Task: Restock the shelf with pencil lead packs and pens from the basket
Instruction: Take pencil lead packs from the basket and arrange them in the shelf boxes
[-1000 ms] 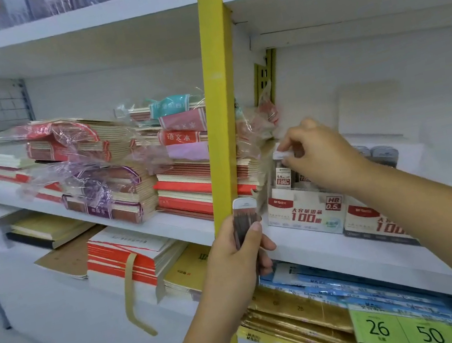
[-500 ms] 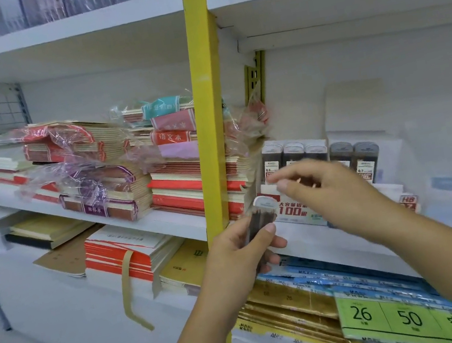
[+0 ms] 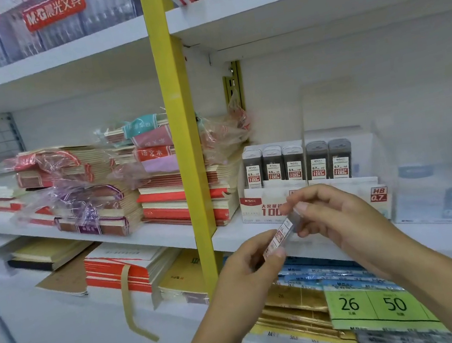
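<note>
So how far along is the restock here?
Done: five lead packs stand in the display box, three 0.5 and two 0.7. In hand: a loose pack, pinched between left hand and right hand. Left: seating it in the box; basket and pens are out of view.

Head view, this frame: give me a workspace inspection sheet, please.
Surface: white shelf, stocked.
Job's things: lead pack held in front of display boxes, where five racked packs stand upright; basket not in view.
Clutter: notebook stacks, some in loose plastic wrap.
Grips: left hand and right hand each pinch an end of the lead pack.
Cables: nothing seen.
Surroundings: yellow upright; green price tags below.
</note>
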`<state>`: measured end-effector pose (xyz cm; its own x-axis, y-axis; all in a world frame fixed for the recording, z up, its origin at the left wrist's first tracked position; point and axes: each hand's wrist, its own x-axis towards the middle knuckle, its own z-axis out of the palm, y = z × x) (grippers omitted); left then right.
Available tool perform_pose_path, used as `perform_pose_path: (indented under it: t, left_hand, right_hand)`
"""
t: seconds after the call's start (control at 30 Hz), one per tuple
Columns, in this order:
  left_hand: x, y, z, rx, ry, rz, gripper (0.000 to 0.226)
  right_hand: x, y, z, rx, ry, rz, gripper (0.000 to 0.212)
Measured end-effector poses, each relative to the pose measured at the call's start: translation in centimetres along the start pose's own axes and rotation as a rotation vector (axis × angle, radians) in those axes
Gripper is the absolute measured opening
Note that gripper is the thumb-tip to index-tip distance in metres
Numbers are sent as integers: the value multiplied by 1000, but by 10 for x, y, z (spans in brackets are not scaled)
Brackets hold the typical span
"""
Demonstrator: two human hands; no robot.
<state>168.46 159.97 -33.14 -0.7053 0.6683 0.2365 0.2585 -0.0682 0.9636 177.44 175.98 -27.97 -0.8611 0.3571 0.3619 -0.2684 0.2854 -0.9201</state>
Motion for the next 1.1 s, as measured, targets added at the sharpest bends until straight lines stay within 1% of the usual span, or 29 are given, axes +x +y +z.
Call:
perform_pose_path:
  t: [0.1, 0.17, 0.3, 0.4, 0.47, 0.53, 0.6, 0.63, 0.7, 0.8, 0.83, 0.87, 1.0, 1.07, 1.1]
  left_hand:
    - [4, -2, 4, 70, 107, 56, 32]
    - [6, -3, 9, 102, 157, 79, 31]
    - [7, -4, 15, 91, 179, 110, 30]
    - [11, -4, 16, 99, 188, 164, 36]
    - [16, -1, 16, 123, 210, 213, 38]
    - [22, 1, 16, 250, 274, 278, 46]
    - [29, 2, 12, 395, 342, 335, 58]
    - [32, 1, 10, 457, 355, 351, 62]
    - [38, -5, 8, 563, 340, 352, 68]
    - [42, -18, 10, 665, 295, 314, 70]
    - [43, -21, 11, 689, 291, 305, 70]
    - [44, -23, 11, 703, 292, 300, 69]
    - [46, -26, 11, 686, 275, 284, 69]
    - [46, -28, 10, 685, 245, 281, 68]
    - [46, -28, 9, 688, 233, 278, 67]
  right_hand:
    - [-1, 3, 2, -24, 58, 25, 21]
    - [-1, 4, 3, -16, 91, 28, 22]
    - [-2, 1, 3, -15, 106, 8, 18]
    - [-3, -2, 7, -65, 72, -27, 22]
    - [1, -11, 5, -98, 140, -101, 26]
    - [12, -26, -2, -132, 253, -223, 25]
    - [28, -42, -7, -182, 309, -355, 24]
    - [38, -47, -6, -230, 313, -414, 23]
    - [56, -52, 0, -406, 300, -493, 20]
    - [80, -47, 10, -771, 241, -511, 21]
    - [87, -44, 13, -847, 214, -498, 21]
    - [93, -41, 15, -873, 195, -478, 20]
    - [120, -39, 16, -845, 187, -344, 16]
    - [131, -37, 18, -983, 168, -322, 9]
    - [134, -35, 20, -1086, 168, -337, 9]
